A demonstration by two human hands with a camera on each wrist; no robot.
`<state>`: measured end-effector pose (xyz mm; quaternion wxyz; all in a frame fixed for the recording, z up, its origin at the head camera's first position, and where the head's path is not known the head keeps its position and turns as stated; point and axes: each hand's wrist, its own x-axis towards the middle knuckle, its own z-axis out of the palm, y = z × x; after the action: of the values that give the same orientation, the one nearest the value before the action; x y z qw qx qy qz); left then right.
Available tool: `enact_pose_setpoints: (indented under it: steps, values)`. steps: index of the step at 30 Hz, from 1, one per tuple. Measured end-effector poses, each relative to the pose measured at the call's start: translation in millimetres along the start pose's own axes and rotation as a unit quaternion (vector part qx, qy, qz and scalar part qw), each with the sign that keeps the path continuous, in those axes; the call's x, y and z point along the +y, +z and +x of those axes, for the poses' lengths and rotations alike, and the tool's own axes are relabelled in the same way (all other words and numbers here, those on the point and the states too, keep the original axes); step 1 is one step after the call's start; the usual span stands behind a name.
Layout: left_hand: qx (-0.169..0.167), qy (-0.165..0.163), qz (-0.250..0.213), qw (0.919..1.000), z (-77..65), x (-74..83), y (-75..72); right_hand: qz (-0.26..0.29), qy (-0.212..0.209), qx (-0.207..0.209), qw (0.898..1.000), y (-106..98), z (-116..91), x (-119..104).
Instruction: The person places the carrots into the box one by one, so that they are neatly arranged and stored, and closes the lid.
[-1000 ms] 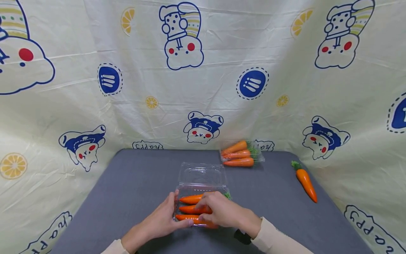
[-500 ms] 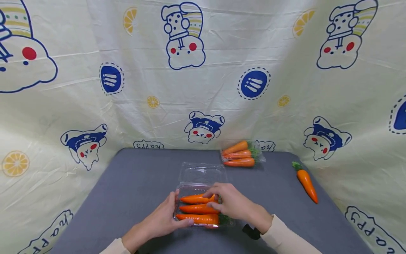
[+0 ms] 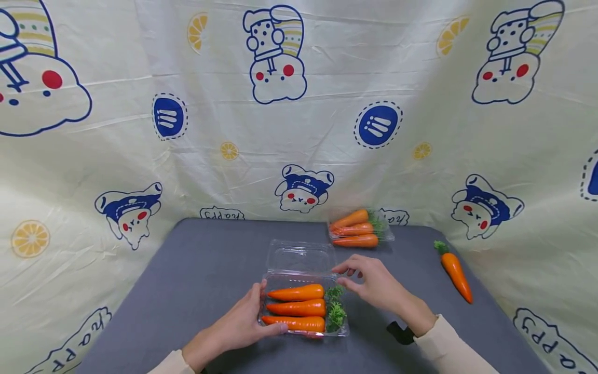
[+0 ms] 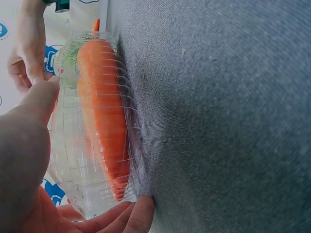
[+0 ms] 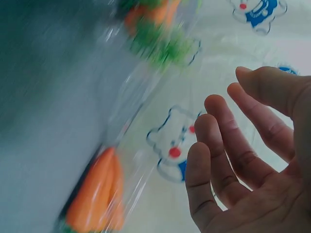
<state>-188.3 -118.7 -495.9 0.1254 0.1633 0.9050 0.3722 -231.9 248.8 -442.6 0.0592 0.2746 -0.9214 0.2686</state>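
A clear plastic clamshell box [image 3: 343,332] sits at the near middle of the table, its lid [image 3: 301,257] tipped back. Three orange carrots [image 3: 296,308] lie side by side in it, green tops [image 3: 335,314] to the right. My left hand [image 3: 240,322] grips the box at its left end, thumb along the near edge. In the left wrist view its fingers [image 4: 141,213] curl about the box's end, beside a carrot [image 4: 103,109] seen through the ribbed wall. My right hand [image 3: 374,283] hovers beyond the box's right side, holding nothing, fingers loosely bent.
Another clear box [image 3: 388,236] with several carrots [image 3: 356,240] stands at the table's back edge, right of centre. A single carrot [image 3: 455,275] with a green top lies near the right edge. A printed cloth [image 3: 201,171] hangs behind and around the grey table [image 3: 205,270].
My right hand has left the carrots in the box and moved up and to the right, uncovering them and their green tops. My left hand keeps its grip on the box.
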Motion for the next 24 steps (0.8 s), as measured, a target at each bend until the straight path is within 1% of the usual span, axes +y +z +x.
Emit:
enact_pose_setpoints:
  steps: [8, 12, 17, 24]
  values:
    - [-0.004, -0.011, 0.001, 0.9999, 1.6, 1.0, 0.4, -0.021, 0.038, 0.049, 0.998, -22.2, -17.0, 34.4]
    - [-0.004, -0.009, -0.001, 0.9999, 1.9, 0.2, 0.4, -0.038, 0.060, 0.065, 0.995, -29.9, -24.9, 54.6]
    - [-0.005, -0.009, -0.003, 0.9999, 2.4, -0.2, 0.4, -0.056, 0.092, 0.078, 0.991, -41.0, -36.4, 86.5]
    - [-0.011, -0.014, -0.009, 0.9998, 3.7, 0.1, 0.4, -0.056, 0.117, 0.094, 0.987, -56.9, -55.3, 134.3]
